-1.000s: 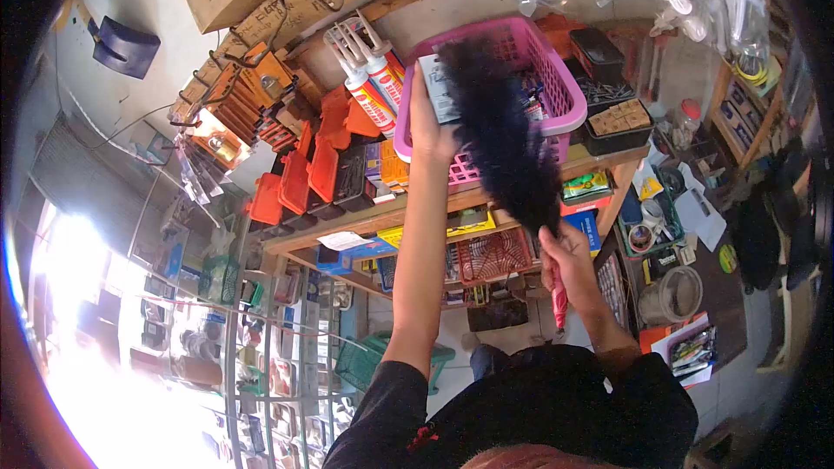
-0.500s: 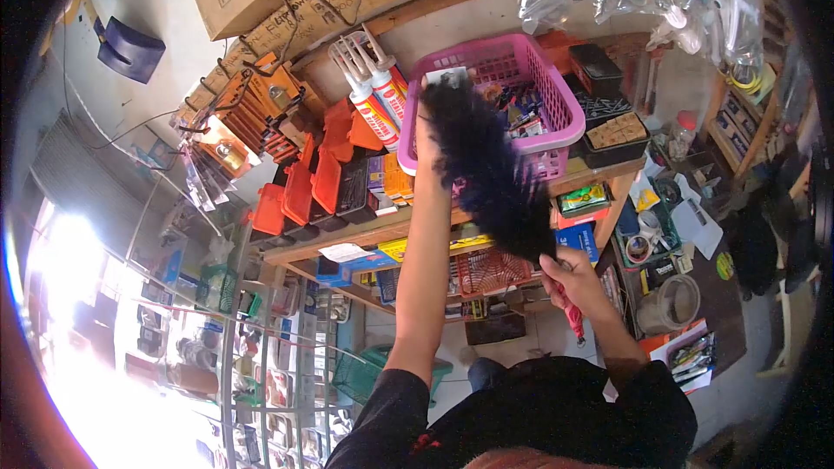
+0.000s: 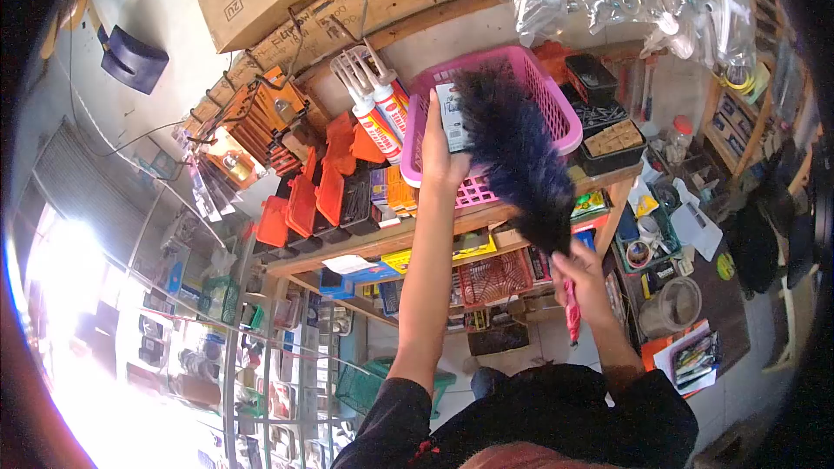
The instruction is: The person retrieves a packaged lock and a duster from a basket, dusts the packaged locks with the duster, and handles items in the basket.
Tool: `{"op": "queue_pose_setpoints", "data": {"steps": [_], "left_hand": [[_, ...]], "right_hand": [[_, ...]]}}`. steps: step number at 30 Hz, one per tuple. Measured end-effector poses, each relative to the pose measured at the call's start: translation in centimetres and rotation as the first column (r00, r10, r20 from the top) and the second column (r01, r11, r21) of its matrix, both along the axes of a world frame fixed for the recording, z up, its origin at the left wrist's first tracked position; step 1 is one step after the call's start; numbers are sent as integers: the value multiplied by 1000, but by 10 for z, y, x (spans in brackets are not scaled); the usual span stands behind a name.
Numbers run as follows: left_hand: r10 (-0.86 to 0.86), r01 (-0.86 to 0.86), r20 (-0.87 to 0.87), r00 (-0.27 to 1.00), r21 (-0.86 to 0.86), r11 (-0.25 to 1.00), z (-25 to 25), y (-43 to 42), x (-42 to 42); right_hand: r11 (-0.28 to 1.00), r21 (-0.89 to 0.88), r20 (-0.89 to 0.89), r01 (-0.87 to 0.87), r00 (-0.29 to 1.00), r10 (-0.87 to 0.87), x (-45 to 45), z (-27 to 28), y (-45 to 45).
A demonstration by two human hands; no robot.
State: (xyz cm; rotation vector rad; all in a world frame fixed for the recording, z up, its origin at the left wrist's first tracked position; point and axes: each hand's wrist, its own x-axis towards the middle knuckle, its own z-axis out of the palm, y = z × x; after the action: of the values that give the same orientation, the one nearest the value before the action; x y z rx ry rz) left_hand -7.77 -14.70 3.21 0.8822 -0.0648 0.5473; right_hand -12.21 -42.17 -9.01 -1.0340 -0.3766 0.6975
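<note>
My left hand (image 3: 441,155) grips a white printed card pack (image 3: 453,118) over the left part of the pink basket (image 3: 569,126). In my right hand (image 3: 585,282) is the red handle of a dark feather duster (image 3: 521,152). The duster's fluffy head slants up and left across the basket and lies against or very near the card pack; it hides much of what the basket holds. Just left of the basket stand sealant tubes (image 3: 380,128) with white and red labels.
Black boxes with orange lids (image 3: 300,204) line the wooden shelf (image 3: 382,246) on the left. A black tray of nails (image 3: 601,117) sits right of the basket. Clear plastic bags (image 3: 621,0) hang at the upper right. A clear round tub (image 3: 671,306) stands on the dark table.
The card pack has turned and shows more of its printed face than half a second ago. The duster has shifted right and is steeper. The camera view has moved slightly.
</note>
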Motion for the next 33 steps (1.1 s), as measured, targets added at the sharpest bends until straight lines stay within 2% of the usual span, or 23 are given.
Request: {"op": "queue_pose_setpoints", "data": {"steps": [1,3,4,7,8,11,12,13,15,16,17,18,21,22,23,24,25,26,27,30,31,32,33], "left_hand": [[73,-70,-64,995,42,997,7,-7,-3],[-148,154,94,985,-55,987,-10,12,7],[-248,267,176,953,-92,959,-12,15,8],[32,-34,40,999,56,998,-1,5,4],[1,-1,29,1000,-20,1000,4,-5,-3],[33,-31,-49,998,35,999,2,4,1],[-158,162,187,970,-3,987,-18,19,12],[-437,473,313,844,-49,879,-19,27,13],[-162,162,106,981,16,987,-16,20,7],[-25,24,43,999,37,999,-4,6,1],[113,-111,-17,993,70,991,5,-5,-1],[226,-229,87,970,32,973,5,-11,5],[4,-25,132,991,156,987,-19,27,18],[-600,584,302,740,152,797,-21,44,18],[-528,528,316,788,92,844,-33,57,26],[-257,250,199,946,61,966,-28,44,20],[51,-56,75,996,69,996,-18,25,12],[109,-112,67,992,49,992,-11,16,12],[103,-103,41,994,-18,995,2,-2,4],[-256,265,274,927,5,964,-25,37,22],[-392,403,331,859,37,915,-26,36,16],[-346,354,339,875,39,934,-28,32,14],[-223,221,240,945,33,975,-18,19,8]], "right_hand": [[993,-111,18,-28,999,30,-2,-10,2],[983,-83,52,-162,985,167,-8,-20,5],[991,-71,51,-115,992,119,-9,-18,6],[999,17,7,27,1000,-27,-2,-6,4],[997,73,35,23,999,-26,0,-3,4],[994,-53,40,-94,995,96,-7,-10,7],[990,-29,48,-138,989,139,-7,-22,9],[993,-38,53,-108,993,110,-6,-25,9],[997,-51,67,-52,996,56,0,-27,9],[998,-58,12,27,1000,-26,2,-27,10],[999,-47,5,21,1000,-21,3,-27,11],[999,-36,-4,16,1000,-16,3,-27,11],[985,-126,60,-114,991,122,-7,-46,15],[990,-101,100,-102,989,112,-11,-41,15],[993,-75,141,-91,985,101,-14,-33,16],[998,-45,140,-47,989,53,-11,-28,15],[1000,-16,138,-5,990,7,-6,-24,15],[999,13,135,35,990,-37,-3,-22,16],[999,-43,160,9,987,-2,-6,-23,17],[984,-155,206,-84,972,115,-21,-28,24],[988,-145,204,-44,976,73,-20,-26,24],[991,-136,202,-4,979,32,-18,-23,24],[991,-127,199,32,980,-7,-17,-18,24]]}}
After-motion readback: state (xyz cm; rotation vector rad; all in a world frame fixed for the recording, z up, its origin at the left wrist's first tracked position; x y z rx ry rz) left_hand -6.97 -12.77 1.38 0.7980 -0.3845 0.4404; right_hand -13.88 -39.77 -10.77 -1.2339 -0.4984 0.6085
